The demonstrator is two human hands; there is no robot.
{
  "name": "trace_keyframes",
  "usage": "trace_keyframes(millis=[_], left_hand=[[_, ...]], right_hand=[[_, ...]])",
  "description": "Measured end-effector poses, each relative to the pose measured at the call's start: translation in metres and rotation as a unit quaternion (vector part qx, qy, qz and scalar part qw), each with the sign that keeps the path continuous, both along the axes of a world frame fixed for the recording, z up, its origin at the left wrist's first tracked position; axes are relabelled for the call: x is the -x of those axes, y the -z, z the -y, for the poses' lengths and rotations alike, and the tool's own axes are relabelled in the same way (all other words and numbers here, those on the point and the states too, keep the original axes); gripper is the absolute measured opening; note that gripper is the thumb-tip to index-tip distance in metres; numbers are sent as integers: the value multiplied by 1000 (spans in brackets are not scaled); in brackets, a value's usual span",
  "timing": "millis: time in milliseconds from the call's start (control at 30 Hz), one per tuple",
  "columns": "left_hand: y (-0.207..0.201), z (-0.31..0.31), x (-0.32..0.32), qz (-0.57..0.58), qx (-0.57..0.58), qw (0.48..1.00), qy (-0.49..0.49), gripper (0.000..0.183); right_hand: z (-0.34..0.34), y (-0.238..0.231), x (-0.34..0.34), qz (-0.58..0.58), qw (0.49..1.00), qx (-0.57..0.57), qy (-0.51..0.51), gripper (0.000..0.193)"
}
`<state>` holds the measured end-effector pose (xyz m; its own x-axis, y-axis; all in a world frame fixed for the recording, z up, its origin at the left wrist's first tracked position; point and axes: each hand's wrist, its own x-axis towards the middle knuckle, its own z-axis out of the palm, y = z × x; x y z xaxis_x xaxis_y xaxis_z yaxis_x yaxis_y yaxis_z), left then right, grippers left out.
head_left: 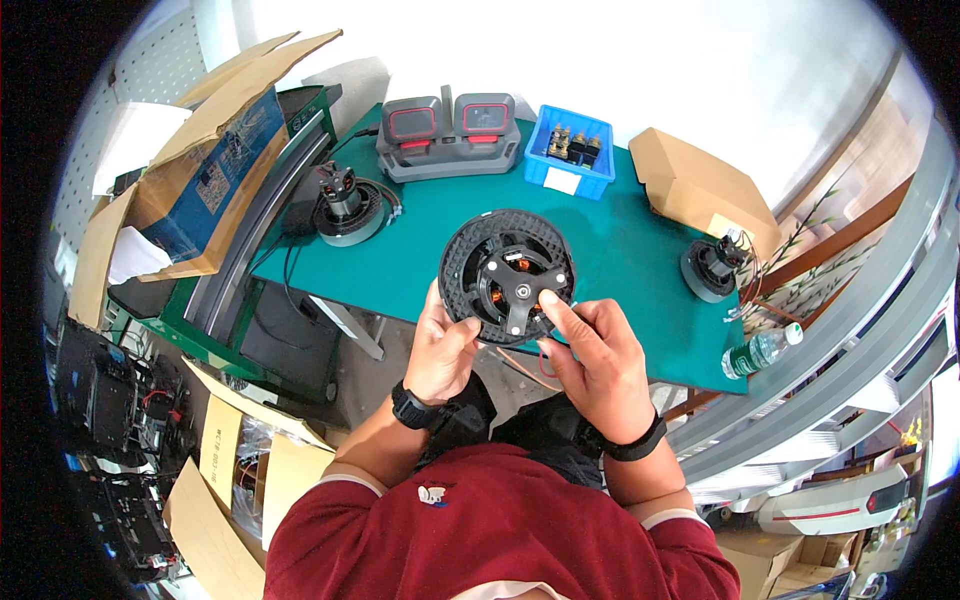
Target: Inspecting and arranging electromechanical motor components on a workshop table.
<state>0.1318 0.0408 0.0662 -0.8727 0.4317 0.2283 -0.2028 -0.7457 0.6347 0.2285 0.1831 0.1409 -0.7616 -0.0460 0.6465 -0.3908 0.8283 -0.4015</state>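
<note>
A round black motor unit [490, 262], with a three-armed centre plate and copper windings showing through its gaps, is held up above the near edge of the green table. My left hand [441, 352] grips its lower left rim, thumb in front. On its lower right, my right hand [602, 368] is closed, with the forefinger tip touching the centre plate near a screw. A thin red wire loops beside the right-hand fingers. Whatever lies behind the unit, including some fingertips, is hidden.
On the green table [610, 260] stand a similar motor [345, 205] at left, another motor [713, 268] at right, a dual battery charger [450, 135], a blue bin [535, 160] of small parts and a cardboard box [700, 185]. A water bottle [762, 352] lies by the right edge.
</note>
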Motion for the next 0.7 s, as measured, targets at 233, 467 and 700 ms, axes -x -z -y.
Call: trace_keyframes(millis=[233,467,700], left_hand=[[6,1,2,-8,5,1000,28,60],[3,-1,0,12,13,999,50,58],[8,0,0,2,29,999,17,60]], right_hand=[[0,1,1,2,999,2,33,48],[7,17,8,-70,995,35,67,39],[4,18,7,-65,997,-17,29,31]])
